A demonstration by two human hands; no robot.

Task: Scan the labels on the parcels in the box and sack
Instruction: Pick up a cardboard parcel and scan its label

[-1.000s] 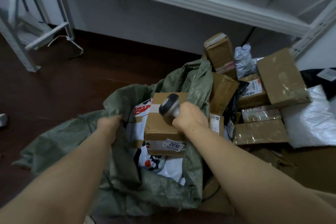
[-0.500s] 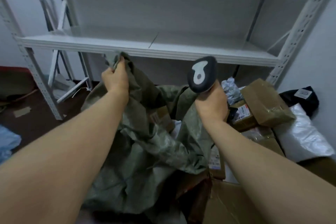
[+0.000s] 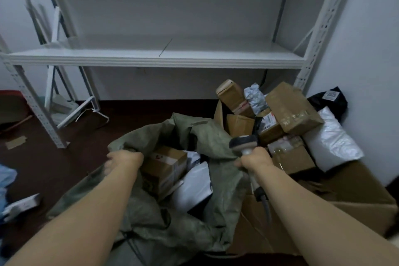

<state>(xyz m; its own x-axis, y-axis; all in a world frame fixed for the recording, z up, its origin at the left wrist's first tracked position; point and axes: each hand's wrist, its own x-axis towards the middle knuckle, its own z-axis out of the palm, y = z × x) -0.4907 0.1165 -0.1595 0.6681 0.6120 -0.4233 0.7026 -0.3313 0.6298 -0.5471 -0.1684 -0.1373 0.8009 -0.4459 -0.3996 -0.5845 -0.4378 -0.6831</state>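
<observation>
Sack [image 3: 207, 136] lowered since last look, mouth spread. Left hand [image 3: 125, 161] clenches sack's left rim; right hand [image 3: 255, 158] wrapped round scanner [image 3: 243, 142]. Brown parcel [image 3: 166, 164] inside, near left rim (label half-seen): keep mouth wide, aim scanner squarely.

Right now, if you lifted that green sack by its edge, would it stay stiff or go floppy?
Probably floppy: the green sack is crumpled into soft folds where the left hand grips its rim. It would likely sag and feel heavy, since a brown box and a white parcel sit inside. They might slide about.
</observation>
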